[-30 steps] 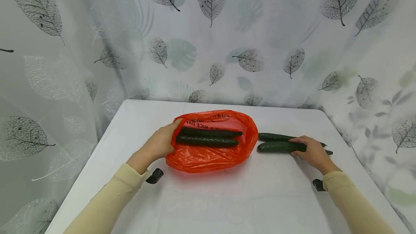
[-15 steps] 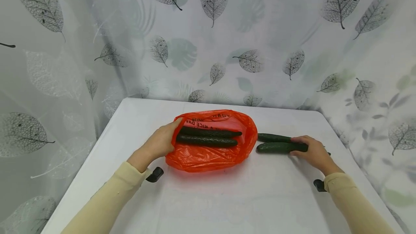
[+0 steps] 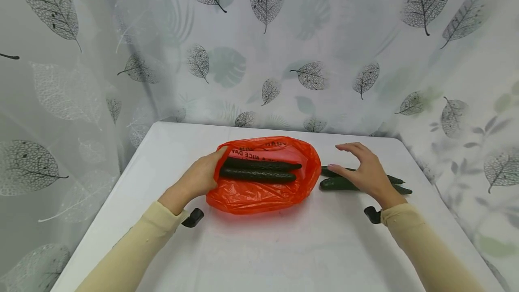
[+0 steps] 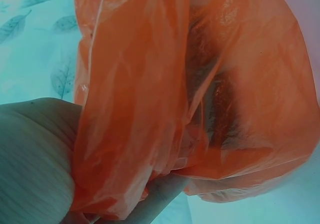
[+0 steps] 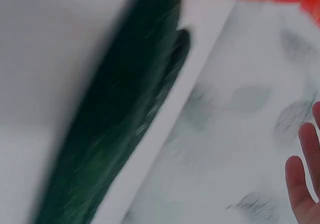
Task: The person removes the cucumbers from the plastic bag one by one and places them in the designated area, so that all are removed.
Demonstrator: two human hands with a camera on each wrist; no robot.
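A red plastic bag (image 3: pixel 251 199) lies with its mouth open on the table, and two dark green cucumbers (image 3: pixel 259 175) rest side by side inside it. My left hand (image 3: pixel 198 177) grips the bag's left rim; in the left wrist view the orange-looking film hides most of that hand. To the right of the bag lie a front cucumber (image 3: pixel 338 184) and a back cucumber (image 3: pixel 326 171). Over these two hovers my right hand (image 3: pixel 366 172), holding nothing, thumb and fingers spread apart. In the right wrist view, its fingers (image 5: pixel 296 179) appear well away from the blurred cucumber (image 5: pixel 115 103).
The white table (image 3: pixel 284 247) has its back edge against a leaf-patterned curtain (image 3: pixel 259 57), which also hangs along both sides. Black wrist-worn pieces show at the left cuff (image 3: pixel 168 220) and the right cuff (image 3: pixel 399 215).
My right hand has let go of the front cucumber, risen and shifted a little left, with its fingers spreading. The left hand and the bag have stayed in place.
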